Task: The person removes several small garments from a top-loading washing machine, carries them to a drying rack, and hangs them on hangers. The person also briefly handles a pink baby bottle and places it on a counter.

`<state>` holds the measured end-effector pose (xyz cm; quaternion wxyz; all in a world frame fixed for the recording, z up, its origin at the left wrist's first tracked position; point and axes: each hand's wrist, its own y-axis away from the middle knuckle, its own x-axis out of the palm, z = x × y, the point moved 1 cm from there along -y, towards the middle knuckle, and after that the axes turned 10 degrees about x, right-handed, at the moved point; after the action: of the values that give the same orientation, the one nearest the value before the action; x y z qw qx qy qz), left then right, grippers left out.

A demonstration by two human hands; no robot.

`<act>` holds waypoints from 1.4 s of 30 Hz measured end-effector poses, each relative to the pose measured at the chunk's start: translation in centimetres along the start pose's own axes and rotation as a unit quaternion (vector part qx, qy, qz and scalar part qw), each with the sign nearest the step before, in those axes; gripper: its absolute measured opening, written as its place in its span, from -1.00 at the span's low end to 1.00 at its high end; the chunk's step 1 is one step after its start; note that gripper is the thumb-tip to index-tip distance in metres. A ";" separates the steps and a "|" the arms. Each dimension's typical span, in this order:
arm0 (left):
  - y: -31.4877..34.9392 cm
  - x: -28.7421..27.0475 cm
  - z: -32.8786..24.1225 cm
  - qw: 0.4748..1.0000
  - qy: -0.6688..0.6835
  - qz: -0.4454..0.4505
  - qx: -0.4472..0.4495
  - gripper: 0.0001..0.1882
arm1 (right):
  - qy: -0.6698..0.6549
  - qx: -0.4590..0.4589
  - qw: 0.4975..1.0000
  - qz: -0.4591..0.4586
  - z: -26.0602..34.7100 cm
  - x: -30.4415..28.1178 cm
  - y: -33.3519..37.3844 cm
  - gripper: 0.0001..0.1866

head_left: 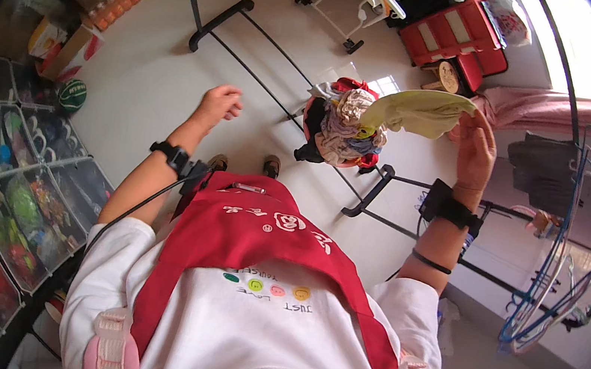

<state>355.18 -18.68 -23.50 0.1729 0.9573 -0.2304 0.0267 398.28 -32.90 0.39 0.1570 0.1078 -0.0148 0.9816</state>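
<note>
Pinched in the raised fingers of my right hand (476, 148) is one end of a pale yellow-green cloth (422, 114). The cloth stretches leftward, and its other end hangs over a heap of crumpled clothes (349, 128) in beige, grey, black and red. That heap fills a round pinkish tub (347, 163), of which little more than the rim shows. Well to the left of the heap, my left hand (219, 104) hovers above the floor. Its fingers are loosely bent, slightly apart, with nothing in them.
A black metal rack (260, 36) runs along the floor beside the tub. Blue and white hangers (562, 275) hang at right, near a dark grey garment (543, 170). Clear-fronted storage boxes (27, 185) line the left, with a green ball (71, 96) beside them. A red case (458, 37) stands at the back.
</note>
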 end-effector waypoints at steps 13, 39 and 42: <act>-0.7 11.6 -5.7 0.935 -0.007 0.270 0.231 -0.63 | -0.182 -0.078 0.976 0.088 5.3 11.3 8.0 -0.53; 5.6 17.9 -22.8 0.893 0.286 0.346 0.022 -0.72 | -0.038 0.252 0.965 0.060 -4.5 14.8 10.3 -0.68; 6.0 17.3 -22.9 0.895 0.275 0.351 0.028 -0.77 | -0.035 0.235 0.970 0.051 -4.7 14.7 9.7 -0.69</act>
<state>368.57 -23.25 2.15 0.1817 0.7733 -0.4936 0.3542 380.68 -37.35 -0.98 0.0765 0.1751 0.2049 0.9600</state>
